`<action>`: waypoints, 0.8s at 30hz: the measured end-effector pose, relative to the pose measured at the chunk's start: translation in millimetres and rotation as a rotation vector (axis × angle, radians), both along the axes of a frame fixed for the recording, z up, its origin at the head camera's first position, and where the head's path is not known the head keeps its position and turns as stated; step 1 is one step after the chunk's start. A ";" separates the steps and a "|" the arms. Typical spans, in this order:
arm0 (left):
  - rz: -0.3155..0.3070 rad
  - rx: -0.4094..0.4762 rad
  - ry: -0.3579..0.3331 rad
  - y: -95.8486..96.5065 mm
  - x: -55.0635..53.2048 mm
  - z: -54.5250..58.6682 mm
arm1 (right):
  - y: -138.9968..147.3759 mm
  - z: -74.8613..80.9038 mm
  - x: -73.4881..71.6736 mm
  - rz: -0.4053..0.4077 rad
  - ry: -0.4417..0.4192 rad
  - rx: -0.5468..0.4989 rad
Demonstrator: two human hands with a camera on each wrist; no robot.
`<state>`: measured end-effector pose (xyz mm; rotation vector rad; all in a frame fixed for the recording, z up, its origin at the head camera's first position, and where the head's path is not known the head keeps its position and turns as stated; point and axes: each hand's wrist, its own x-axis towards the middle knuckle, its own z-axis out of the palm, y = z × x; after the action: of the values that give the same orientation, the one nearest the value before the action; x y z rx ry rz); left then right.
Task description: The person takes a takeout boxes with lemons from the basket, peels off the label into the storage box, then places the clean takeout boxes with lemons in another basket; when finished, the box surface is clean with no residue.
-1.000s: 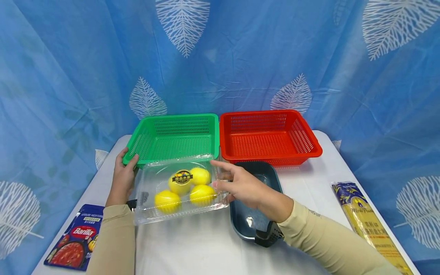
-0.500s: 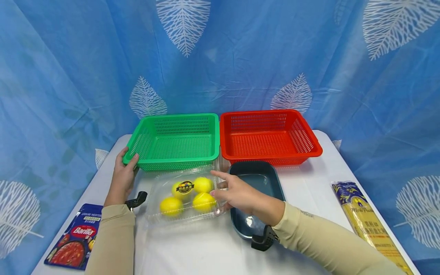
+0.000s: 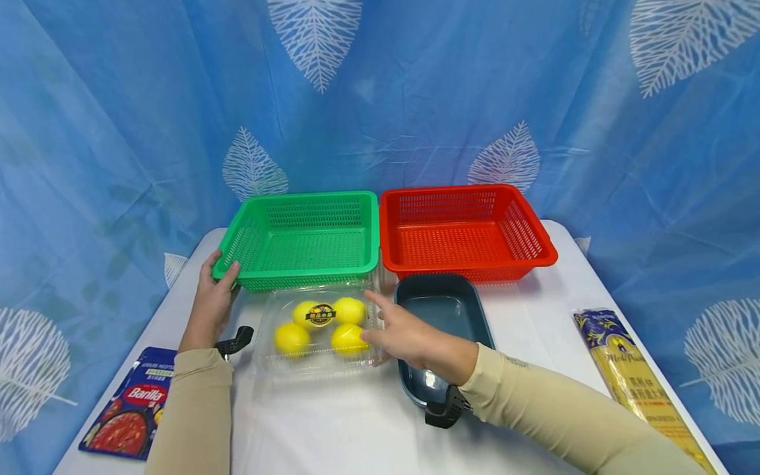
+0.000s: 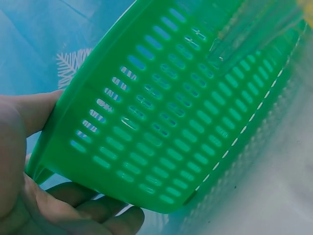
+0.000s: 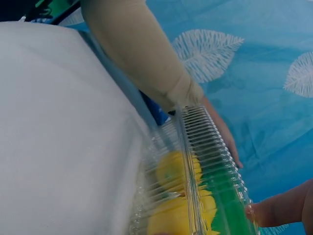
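Note:
At the green basket's front left corner, my left hand grips the rim with the thumb apart from the other fingers. The green basket stands at the back left; its slotted wall fills much of the left wrist view. In front of it a clear plastic fruit box, lid closed and labelled, lies flat on the table with several yellow lemons inside. My right hand holds the box's right end, fingers spread along that side. The right wrist view shows the box's ribbed edge and a fingertip against it.
Beside the green basket stands a red basket. A dark blue dish sits under my right forearm. A Barilla sauce pouch lies at the left edge, a spaghetti packet at the right edge. Blue curtain hangs behind.
The fruit box has come down from a raised, tilted position to lie flat on the table, my right hand moving down with it. My left hand has stayed on the green basket.

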<state>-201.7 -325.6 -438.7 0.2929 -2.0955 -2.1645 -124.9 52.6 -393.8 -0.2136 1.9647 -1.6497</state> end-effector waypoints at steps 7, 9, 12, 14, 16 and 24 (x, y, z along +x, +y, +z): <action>0.001 -0.136 -0.051 1.8 4.7 4.5 | -7.3 -2.7 1.3 0.007 0.110 0.112; 0.000 -0.198 -0.051 2.9 8.5 7.2 | -8.9 -3.2 1.8 0.009 0.132 0.129; -0.007 -0.269 -0.049 5.1 15.3 13.5 | -10.3 -3.9 2.1 0.011 0.162 0.142; -0.014 -0.288 -0.043 6.2 19.5 17.4 | -10.6 -4.5 1.9 0.010 0.172 0.141; -0.026 -0.289 -0.050 7.4 23.3 20.5 | -10.6 -5.3 1.7 0.006 0.177 0.138; -0.105 -0.265 -0.081 12.2 46.0 22.1 | -10.8 -7.3 2.7 -0.012 0.166 0.126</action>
<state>-155.7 -313.4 -416.5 0.2531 -2.4597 -1.9240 -122.1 41.8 -401.1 -0.2996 2.1895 -1.5517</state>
